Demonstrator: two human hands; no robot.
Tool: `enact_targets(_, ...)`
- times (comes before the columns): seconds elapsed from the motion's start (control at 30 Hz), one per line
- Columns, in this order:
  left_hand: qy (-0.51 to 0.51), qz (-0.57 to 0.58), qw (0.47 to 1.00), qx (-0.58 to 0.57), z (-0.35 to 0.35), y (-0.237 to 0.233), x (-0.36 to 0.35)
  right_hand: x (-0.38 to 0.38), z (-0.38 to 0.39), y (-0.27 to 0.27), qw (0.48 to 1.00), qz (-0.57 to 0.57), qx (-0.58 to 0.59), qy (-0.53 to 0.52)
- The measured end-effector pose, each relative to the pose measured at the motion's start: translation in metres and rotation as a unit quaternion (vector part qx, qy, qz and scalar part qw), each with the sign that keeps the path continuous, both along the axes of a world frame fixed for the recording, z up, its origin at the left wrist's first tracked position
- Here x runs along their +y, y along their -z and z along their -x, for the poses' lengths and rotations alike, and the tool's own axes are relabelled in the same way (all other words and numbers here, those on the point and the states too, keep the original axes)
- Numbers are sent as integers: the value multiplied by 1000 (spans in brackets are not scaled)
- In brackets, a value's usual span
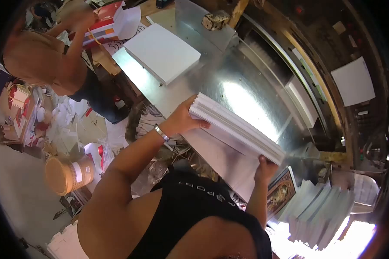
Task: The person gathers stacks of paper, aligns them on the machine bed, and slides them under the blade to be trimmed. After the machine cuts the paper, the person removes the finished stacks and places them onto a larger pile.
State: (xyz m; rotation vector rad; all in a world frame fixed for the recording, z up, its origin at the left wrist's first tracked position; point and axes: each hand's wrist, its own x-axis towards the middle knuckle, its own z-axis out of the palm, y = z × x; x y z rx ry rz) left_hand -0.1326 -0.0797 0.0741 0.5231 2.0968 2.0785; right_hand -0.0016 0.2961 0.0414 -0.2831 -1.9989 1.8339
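Note:
My two hands grip a thick stack of white paper [237, 128] at its opposite ends, tilted so its layered edge faces up above the metal table [216, 157]. My left hand [182, 117], with a silver band on the wrist, closes round the upper left end, the thumb on the near face. Round the lower right end is my right hand [266, 169], its thumb on the near side and its other fingers mostly hidden. Farther up the table lies a neat white paper stack [162, 52], flat and apart from my hands.
At the upper left a person [43, 62] handles a red and white box [108, 21]. More paper stacks [317, 213] stand at the lower right beside a framed picture [281, 192]. A round tub [69, 174] sits on the floor at left, near scattered paper scraps [78, 116].

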Motion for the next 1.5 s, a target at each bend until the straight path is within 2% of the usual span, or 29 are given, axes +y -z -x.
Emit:
enact_targets(0.03,19,16,1000,15,9,3,-2,-1,-5,1,1000,-5,-8,5)
enact_targets(0.07,49,36,998,-34,6,5,-4,-9,-3,5,1000,3,-18,9)
enact_targets(0.17,-24,55,997,42,-5,65,3,-42,11,-7,999,30,8,8)
enact_targets(0.2,2,117,991,68,-2,64,-1,-43,10,-6,999,37,5,2)
enact_targets(0.27,42,39,998,-17,-7,60,-5,-26,-1,12,999,11,-40,-15)
enact_targets(0.33,71,28,997,-16,0,60,-7,-17,-5,19,998,-18,-53,-41)
enact_targets(0.4,83,74,993,33,5,66,-15,-4,-8,31,995,-55,-52,-57)
enact_targets(0.47,89,95,991,43,7,65,-17,19,-15,72,992,-96,-61,-61)
enact_targets(0.53,79,129,987,60,6,68,-23,18,-22,54,964,-221,-138,-57)
enact_targets(0.57,69,161,981,83,7,77,-23,28,-24,69,950,-288,-112,-49)
enact_targets(0.6,46,181,975,117,5,86,-21,17,-16,50,945,-301,-115,-58)
enact_targets(0.63,23,204,967,153,7,91,-22,45,-9,81,974,-185,-86,-103)
enact_targets(0.67,32,163,982,87,8,74,-22,16,-4,66,980,-143,-131,-35)
enact_targets(0.7,46,114,992,16,5,57,-22,4,3,33,978,-170,-113,-44)
enact_targets(0.73,40,131,990,24,6,52,-29,12,4,38,979,-149,-116,-73)
enact_targets(0.83,21,155,987,35,4,47,-38,10,20,6,936,-235,-242,-104)
enact_targets(0.87,7,153,988,35,-1,47,-46,2,26,-7,945,-208,-198,-158)
enact_targets(0.9,-8,155,987,35,-6,44,-56,-6,30,-15,947,-179,-203,-173)
enact_targets(0.93,-28,110,993,-10,-13,36,-65,-14,35,-20,948,-148,-208,-189)
enact_targets(1.03,-111,120,977,-140,-20,0,-95,-51,61,-35,943,-59,-207,-253)
enact_targets(1.1,-192,174,955,-145,-13,-6,-119,-91,89,-53,945,-11,-194,-263)
enact_targets(1.13,-227,180,947,-142,-8,-10,-132,-102,105,-53,928,-30,-243,-280)
enact_targets(1.17,-251,144,949,-124,0,-15,-143,-111,125,-48,909,-50,-293,-292)
enact_targets(1.23,-285,32,940,-185,25,4,-173,-140,166,-35,901,-43,-289,-321)
enact_targets(1.3,-312,58,938,-140,54,-3,-205,-177,203,-43,889,-5,-300,-346)
enact_targets(1.37,-313,76,935,-151,83,-12,-234,-211,235,-43,889,53,-284,-355)
enact_targets(1.43,-359,144,903,-185,109,-38,-247,-237,265,-48,891,63,-263,-364)
enact_targets(1.47,-362,142,906,-168,122,-36,-257,-248,279,-50,884,69,-263,-379)
enact_targets(1.5,-348,138,918,-134,145,-3,-284,-256,292,-50,879,77,-264,-388)
